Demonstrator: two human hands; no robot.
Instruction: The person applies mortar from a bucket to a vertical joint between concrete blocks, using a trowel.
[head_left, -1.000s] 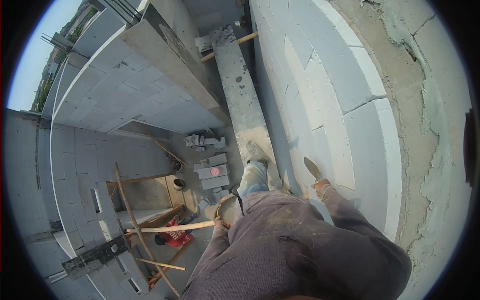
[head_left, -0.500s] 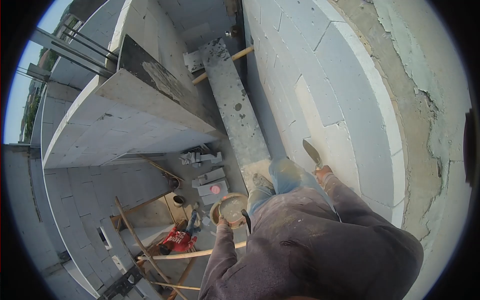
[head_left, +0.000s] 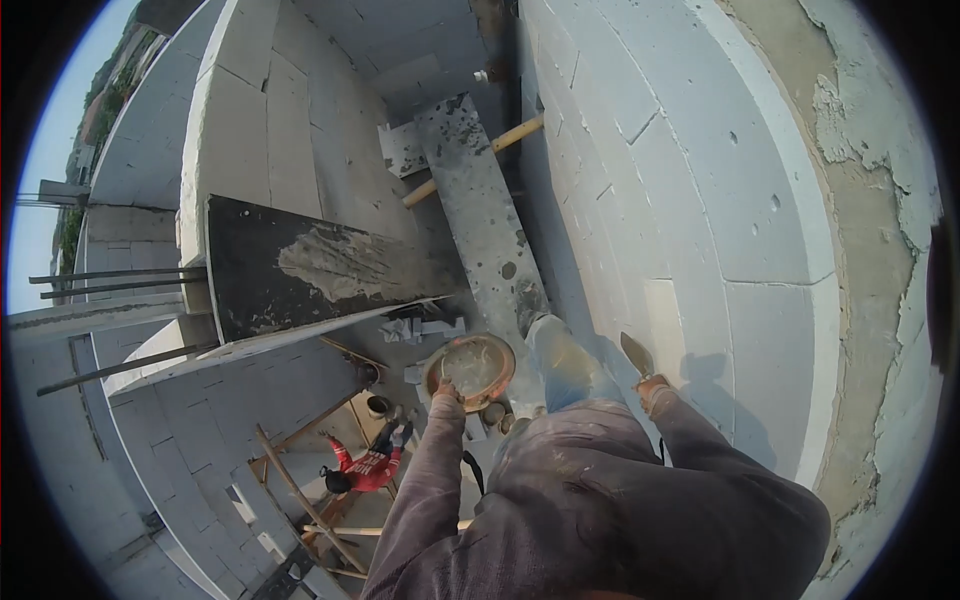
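My left hand (head_left: 448, 390) is closed on the near left rim of a round basin (head_left: 478, 368), which holds greyish material. The basin hangs beside the lower end of a long, spotted plank (head_left: 480, 210). In my right hand (head_left: 655, 392) is the handle of a pointed trowel (head_left: 636, 352); its blade points up and left, close to the pale block wall (head_left: 700, 240) on the right.
A dark, smeared panel (head_left: 310, 270) juts out at left, with metal bars (head_left: 120, 274) beside it. Far below, a person in red (head_left: 368, 470) is near wooden poles (head_left: 300, 495). A round pole (head_left: 518, 134) crosses under the plank.
My left hand and the basin have moved up and forward, nearer the plank. The view has shifted, and my right hand with the trowel sits slightly lower. The person in red has changed posture.
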